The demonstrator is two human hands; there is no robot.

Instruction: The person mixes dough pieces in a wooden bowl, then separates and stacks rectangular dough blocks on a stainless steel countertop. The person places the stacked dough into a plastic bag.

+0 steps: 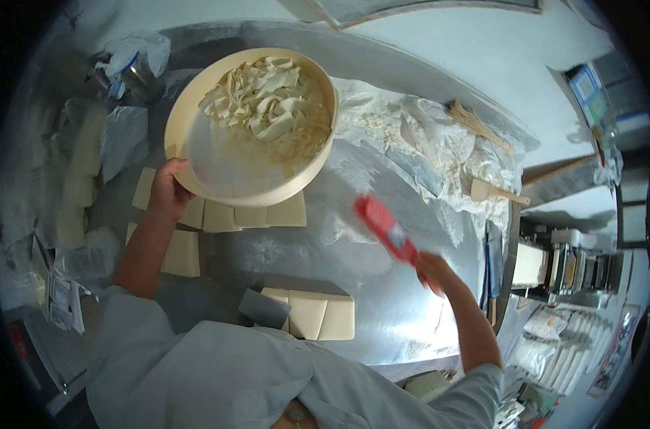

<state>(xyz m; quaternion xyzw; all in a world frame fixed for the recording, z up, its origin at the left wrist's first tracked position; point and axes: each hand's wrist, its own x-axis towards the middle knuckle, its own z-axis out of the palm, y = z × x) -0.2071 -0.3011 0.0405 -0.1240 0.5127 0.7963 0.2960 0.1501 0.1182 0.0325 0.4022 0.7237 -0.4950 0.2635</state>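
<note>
My left hand (169,191) grips the lower left rim of a round, cream-coloured sieve (289,189), holding it tilted above the metal worktable. Ribbon-like pale dough strips (264,96) lie heaped on its mesh, with crumbs below them. Closed around the end of a long red brush (385,227) is my right hand (433,270); motion blurs the brush, which is over the table and apart from the sieve. Pale dough pieces (287,211) lie in a row under the sieve, and folded dough slabs (319,314) sit near my body with a grey scraper (265,308) against them.
Flour and clear plastic (432,136) cover the table's far right, along with a straw whisk (475,123) and a wooden paddle (496,191). A long knife (492,264) lies by the right edge. Plastic bags and a metal container (140,80) stand far left.
</note>
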